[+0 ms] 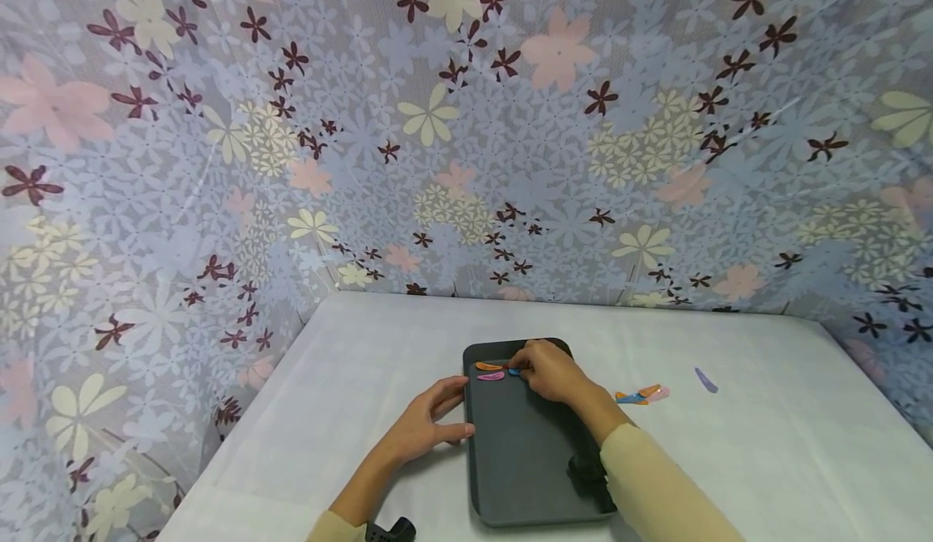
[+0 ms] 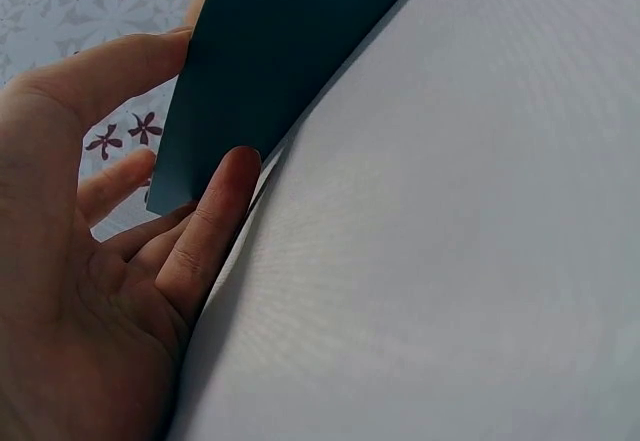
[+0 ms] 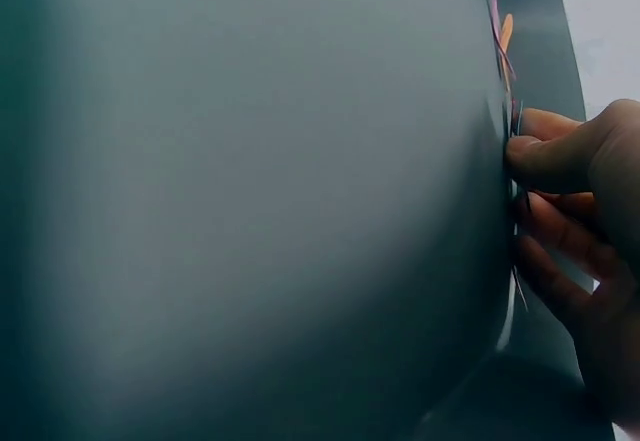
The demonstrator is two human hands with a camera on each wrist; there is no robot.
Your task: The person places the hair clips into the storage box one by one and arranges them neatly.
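A dark grey tray (image 1: 535,453) lies on the white-covered table. At its far end sit an orange hair clip (image 1: 488,366) and, just nearer, a pink hair clip (image 1: 491,376). My right hand (image 1: 550,370) reaches over the tray and pinches a blue hair clip (image 1: 514,372) close to the tray floor, its fingers hiding most of it. A bit of red shows beside those fingertips. In the right wrist view, the thumb (image 3: 545,161) presses against the clip's thin edge. My left hand (image 1: 430,420) touches the tray's left wall with fingers and thumb spread and relaxed.
Right of the tray lies a small heap of hair clips (image 1: 641,395) in orange, blue and pink. Farther right is a single purple hair clip (image 1: 705,380). A flowered cloth (image 1: 452,161) hangs behind the table's back edge.
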